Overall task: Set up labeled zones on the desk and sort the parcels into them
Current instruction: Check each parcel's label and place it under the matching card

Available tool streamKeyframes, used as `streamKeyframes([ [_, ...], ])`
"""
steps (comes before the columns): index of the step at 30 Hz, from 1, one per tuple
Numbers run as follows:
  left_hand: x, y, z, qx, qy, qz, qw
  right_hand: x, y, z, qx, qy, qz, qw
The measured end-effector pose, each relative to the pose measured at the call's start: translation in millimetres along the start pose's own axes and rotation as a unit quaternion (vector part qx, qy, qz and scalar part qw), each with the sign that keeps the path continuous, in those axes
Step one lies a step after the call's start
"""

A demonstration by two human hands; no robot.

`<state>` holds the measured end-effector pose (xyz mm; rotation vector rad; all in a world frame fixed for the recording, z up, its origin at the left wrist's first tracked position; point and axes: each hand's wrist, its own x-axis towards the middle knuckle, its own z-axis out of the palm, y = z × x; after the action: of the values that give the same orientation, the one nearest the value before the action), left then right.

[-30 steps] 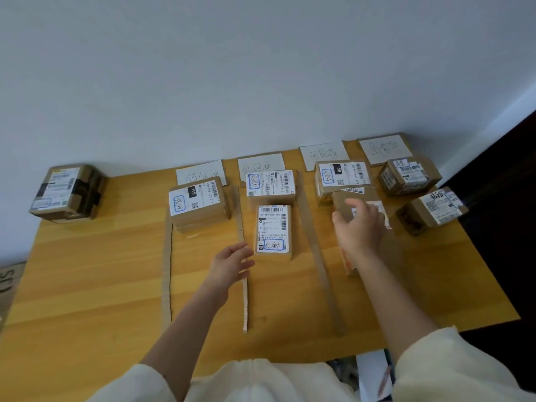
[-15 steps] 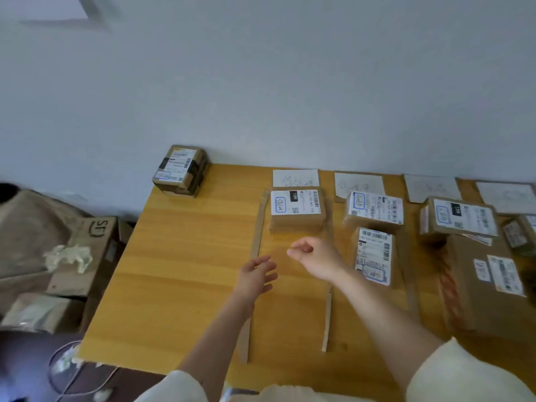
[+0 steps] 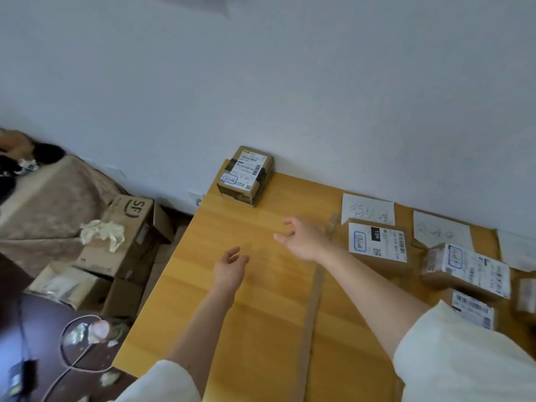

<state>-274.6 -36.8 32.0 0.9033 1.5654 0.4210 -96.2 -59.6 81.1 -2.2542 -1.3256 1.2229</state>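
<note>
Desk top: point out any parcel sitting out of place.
One brown cardboard parcel with black tape and a white label sits alone at the far left corner of the wooden desk, by the wall, outside the cardboard divider strip. The other parcels, like the labelled one, lie right of it below paper signs.

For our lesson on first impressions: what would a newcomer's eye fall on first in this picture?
Probably the two bare hands, the left hand and the right hand, stretched open over the wooden desk. Next comes the lone parcel at the desk's far left corner by the wall. To the right, labelled parcels lie in front of handwritten paper cards, beyond a cardboard strip.
</note>
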Motion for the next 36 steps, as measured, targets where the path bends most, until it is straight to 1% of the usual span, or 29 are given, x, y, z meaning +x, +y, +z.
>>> streamKeyframes([
  [3,33,22,-14,-0.004,0.026,0.027,0.999,41,-18,6,0.06,0.006,0.026,0.998],
  [5,54,37,-19,-0.009,0.035,0.047,0.998,67,-28,11,0.139,0.011,0.05,0.989],
  [8,83,60,-23,-0.021,0.043,0.071,0.996,99,-43,14,0.253,0.027,0.077,0.964],
  [12,115,84,-24,-0.028,0.037,0.111,0.993,123,-59,16,0.352,0.03,0.09,0.931],
  [17,133,97,-22,-0.026,0.008,0.136,0.99,138,-66,27,0.388,0.033,0.092,0.916],
  [22,125,97,-20,-0.028,0.003,0.137,0.99,131,-63,29,0.4,0.049,0.103,0.909],
  [28,100,82,-10,-0.04,-0.005,0.112,0.993,108,-53,25,0.384,0.03,0.113,0.916],
  [31,92,69,-6,-0.063,0.009,0.089,0.994,95,-49,25,0.38,0.036,0.104,0.919],
  [36,70,48,-4,-0.125,-0.006,0.041,0.991,79,-35,35,0.412,0.044,0.104,0.904],
])
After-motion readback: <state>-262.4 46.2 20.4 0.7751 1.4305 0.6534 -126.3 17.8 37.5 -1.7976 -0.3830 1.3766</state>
